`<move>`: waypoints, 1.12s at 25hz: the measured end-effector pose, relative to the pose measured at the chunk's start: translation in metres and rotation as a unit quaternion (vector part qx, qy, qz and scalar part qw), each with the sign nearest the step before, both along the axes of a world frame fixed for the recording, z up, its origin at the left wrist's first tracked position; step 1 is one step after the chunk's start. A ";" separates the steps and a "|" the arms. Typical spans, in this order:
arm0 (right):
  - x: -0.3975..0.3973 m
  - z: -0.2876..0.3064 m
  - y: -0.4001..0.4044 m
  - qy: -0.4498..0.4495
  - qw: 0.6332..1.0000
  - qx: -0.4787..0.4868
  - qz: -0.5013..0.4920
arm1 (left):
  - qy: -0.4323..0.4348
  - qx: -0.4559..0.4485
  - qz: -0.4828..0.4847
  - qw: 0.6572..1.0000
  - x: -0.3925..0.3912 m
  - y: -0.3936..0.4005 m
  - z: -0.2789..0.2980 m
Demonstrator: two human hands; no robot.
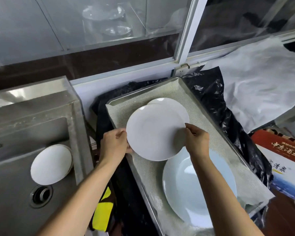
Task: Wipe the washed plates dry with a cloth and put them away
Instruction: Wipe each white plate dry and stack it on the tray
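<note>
I hold a white plate (153, 132) over a metal tray (119, 103) lined with a grey cloth (143, 169). My left hand (114, 143) grips the plate's left rim. My right hand (196, 138) pinches its right rim. Under the far edge of the held plate lies another white plate (170, 103) on the cloth. A larger pale blue plate (194, 189) lies on the cloth near me, partly covered by my right forearm. A stack of white plates (50, 165) stands in the steel sink (24, 130) at the left.
The sink drain (41, 195) is near the stack. A yellow and brown cloth (103, 206) hangs between the sink and the tray. Black plastic sheeting (216, 106) surrounds the tray. A printed cardboard box (283, 160) sits at right. A window frame (187, 29) rises behind.
</note>
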State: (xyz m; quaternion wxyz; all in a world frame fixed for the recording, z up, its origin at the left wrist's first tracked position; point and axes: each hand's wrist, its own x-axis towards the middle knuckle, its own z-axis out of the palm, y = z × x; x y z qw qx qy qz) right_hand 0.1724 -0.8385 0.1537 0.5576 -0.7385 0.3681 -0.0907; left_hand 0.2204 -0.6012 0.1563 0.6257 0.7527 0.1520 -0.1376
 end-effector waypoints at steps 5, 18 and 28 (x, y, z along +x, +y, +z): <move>0.033 -0.028 -0.037 0.025 0.998 -0.048 -0.008 | 0.025 0.007 -0.019 0.999 0.037 -0.038 -0.019; 0.063 -0.050 -0.056 0.016 0.990 -0.141 -0.004 | 0.003 0.084 -0.078 0.993 0.064 -0.071 -0.039; 0.046 -0.035 -0.023 -0.032 0.981 -0.194 0.005 | -0.036 0.115 -0.144 0.982 0.047 -0.048 -0.027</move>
